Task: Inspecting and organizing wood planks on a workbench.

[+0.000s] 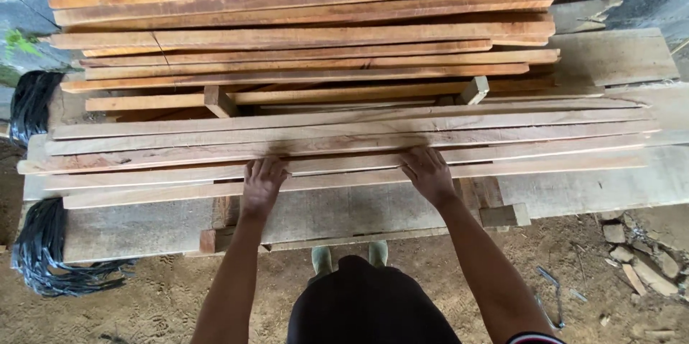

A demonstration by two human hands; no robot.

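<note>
A stack of long pale wooden planks (344,139) lies crosswise in front of me, several side by side on the nearest layer. My left hand (262,184) rests palm down on the front planks, fingers spread over the nearest edge. My right hand (428,172) lies flat on the same front planks, a little further right. Neither hand is closed around a plank. Behind this layer, a taller pile of reddish planks (301,21) rises on small wooden spacers (219,102).
Thick grey boards (344,215) carry the stack from below. Black plastic bundles (43,250) hang at the left end. Bare dirt ground (179,294) lies below, with stone and wood scraps (639,258) at the right. More grey boards (610,57) sit at the back right.
</note>
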